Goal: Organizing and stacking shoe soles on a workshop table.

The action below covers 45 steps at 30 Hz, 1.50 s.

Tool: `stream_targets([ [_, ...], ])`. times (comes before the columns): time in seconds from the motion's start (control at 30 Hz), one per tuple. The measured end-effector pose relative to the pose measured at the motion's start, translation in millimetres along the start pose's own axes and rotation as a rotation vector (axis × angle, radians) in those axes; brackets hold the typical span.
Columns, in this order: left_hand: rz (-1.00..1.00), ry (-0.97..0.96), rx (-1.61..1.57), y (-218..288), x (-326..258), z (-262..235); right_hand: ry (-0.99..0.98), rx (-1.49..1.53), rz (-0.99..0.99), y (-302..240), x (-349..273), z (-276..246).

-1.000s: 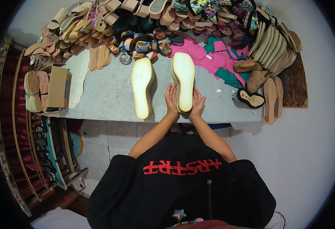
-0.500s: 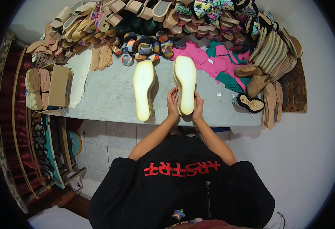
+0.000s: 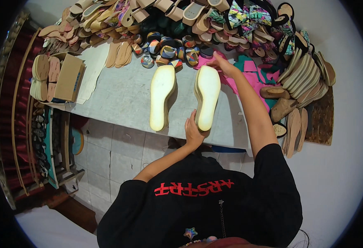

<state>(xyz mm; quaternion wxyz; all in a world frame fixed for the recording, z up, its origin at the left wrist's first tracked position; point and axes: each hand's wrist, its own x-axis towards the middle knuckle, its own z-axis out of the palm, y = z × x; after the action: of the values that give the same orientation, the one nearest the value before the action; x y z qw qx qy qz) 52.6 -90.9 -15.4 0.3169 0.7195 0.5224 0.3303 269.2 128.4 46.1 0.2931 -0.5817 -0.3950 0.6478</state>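
Two stacks of shoe soles lie side by side on the grey table, each topped by a cream sole with yellowish edges: the left stack (image 3: 161, 97) and the right stack (image 3: 208, 98). My left hand (image 3: 194, 133) rests against the left side of the right stack's heel, its fingers stretched along the edge. Beyond that stack's toe end, my right hand (image 3: 222, 66) reaches out with fingers apart, beside or over pink fabric pieces (image 3: 247, 84). Whether it touches the toe or the fabric is unclear. Nothing shows gripped in either hand.
Sandals and slippers (image 3: 193, 16) are heaped along the back. Wooden shoe lasts (image 3: 282, 108) and striped soles (image 3: 303, 78) crowd the right end of the table (image 3: 123, 103). A cardboard box (image 3: 70, 80) with tied soles stands at the left, near patterned rolled straps (image 3: 168, 51).
My right hand has left the right stack's heel and moved forward past its toe end. My left hand stays at the heel, slightly lower. The view has shifted and turned a little.
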Motion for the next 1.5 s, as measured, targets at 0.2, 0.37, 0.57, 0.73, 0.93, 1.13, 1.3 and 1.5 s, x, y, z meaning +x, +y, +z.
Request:
stream_targets([
  [0.2,-0.032,0.045,-0.146,-5.5,-2.1,8.6,-0.159,-0.265,0.148,-5.6,13.5,19.5],
  [0.37,-0.01,0.076,-0.147,-4.2,-1.0,7.3,-0.166,-0.305,0.093,-16.6,3.5,30.3],
  [0.57,-0.052,0.049,-0.263,-4.8,-0.4,2.0,-0.161,-0.304,0.022,-1.4,22.9,31.0],
  [0.73,-0.042,0.036,-0.27,19.3,-0.6,-17.3,-0.063,-0.454,-0.121,24.4,52.4,12.1],
  [0.93,0.375,0.202,-0.05,26.0,9.8,-28.4,-0.082,-0.327,-0.061,13.9,45.0,21.4],
  [1.13,0.612,0.39,0.007,-11.4,-12.1,-9.2,-0.025,-0.387,-0.143,-3.4,24.9,28.3],
  [1.3,0.117,0.032,0.224,-13.7,-12.6,-32.3,-0.125,-0.402,-0.079,-3.5,32.6,23.2],
  [1.5,0.058,-0.121,-0.006,-16.2,7.2,-38.4,-0.119,-0.413,-0.024,-7.2,33.9,24.4],
])
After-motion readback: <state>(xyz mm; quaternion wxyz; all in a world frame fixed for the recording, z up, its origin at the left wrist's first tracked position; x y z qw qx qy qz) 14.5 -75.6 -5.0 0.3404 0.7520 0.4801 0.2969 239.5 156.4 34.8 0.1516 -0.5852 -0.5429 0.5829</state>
